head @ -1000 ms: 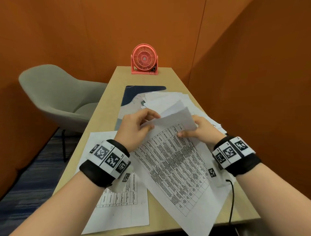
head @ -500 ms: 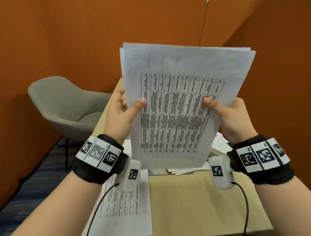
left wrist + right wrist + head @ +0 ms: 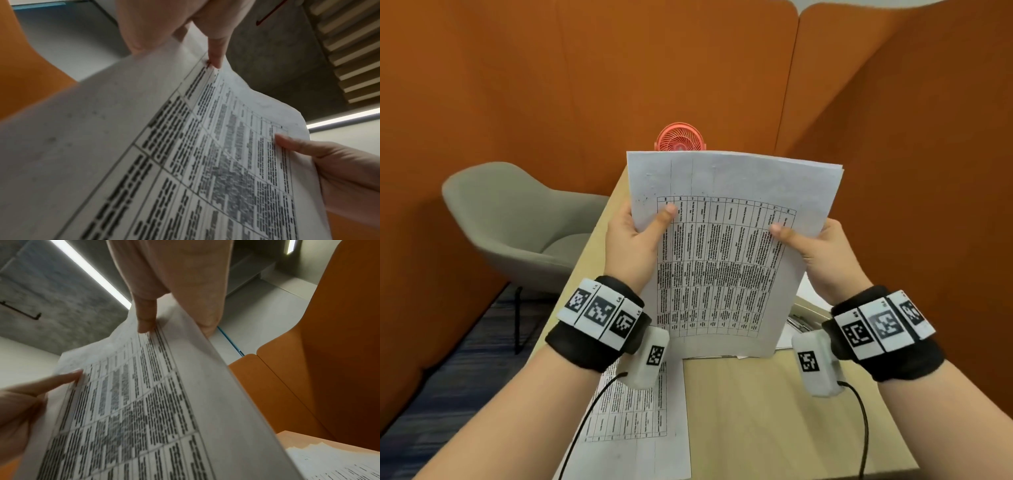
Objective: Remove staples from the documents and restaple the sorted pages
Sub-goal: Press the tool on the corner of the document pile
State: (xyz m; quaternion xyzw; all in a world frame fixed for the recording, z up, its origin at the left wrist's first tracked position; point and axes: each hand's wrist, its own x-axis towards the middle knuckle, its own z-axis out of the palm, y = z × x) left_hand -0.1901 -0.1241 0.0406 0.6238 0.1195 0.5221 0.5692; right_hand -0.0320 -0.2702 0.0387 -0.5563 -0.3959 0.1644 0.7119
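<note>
Both hands — my left hand (image 3: 633,240) and right hand (image 3: 822,250) — pinch the stack of printed pages (image 3: 726,260) by its side edges, thumbs in front, holding it upright above the tabletop (image 3: 774,428) — I judge, to square the sheets for restapling.

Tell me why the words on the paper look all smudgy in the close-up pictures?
Left wrist view: the stack of pages sits very near the lens, so its table text smears and the near margin is soft. Right wrist view: the same blur, with a bright ceiling light strip behind. Head view: the print looks sharper, yet still too small to read, and the wide lens bends the table edges.
</note>
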